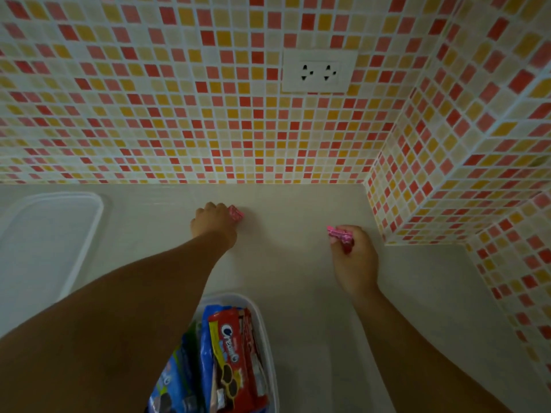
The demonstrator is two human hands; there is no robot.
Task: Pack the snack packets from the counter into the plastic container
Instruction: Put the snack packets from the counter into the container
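Head view showed a pale counter (pixel 298 263) backed by a mosaic tile wall (pixel 179 114) carrying a white twin socket (pixel 319 72) in the upper centre of the frame. The left hand (pixel 213 223), at centre frame, had its fingers curled round a small pink snack packet (pixel 236 213) lying on the counter; only the packet's right end protruded from the grasp. The right hand (pixel 354 260), at centre right, gripped a second pink packet (pixel 340 235), whose free end pointed toward the upper left. The plastic container (pixel 264 329) sat at the bottom centre of the frame, partly hidden by the left forearm, and held several packets standing on edge, among them a red biscuit packet (pixel 235 353) and blue packets (pixel 179 380). A translucent lid (pixel 53 234) lay flat on the counter at the left edge, well apart from the container.
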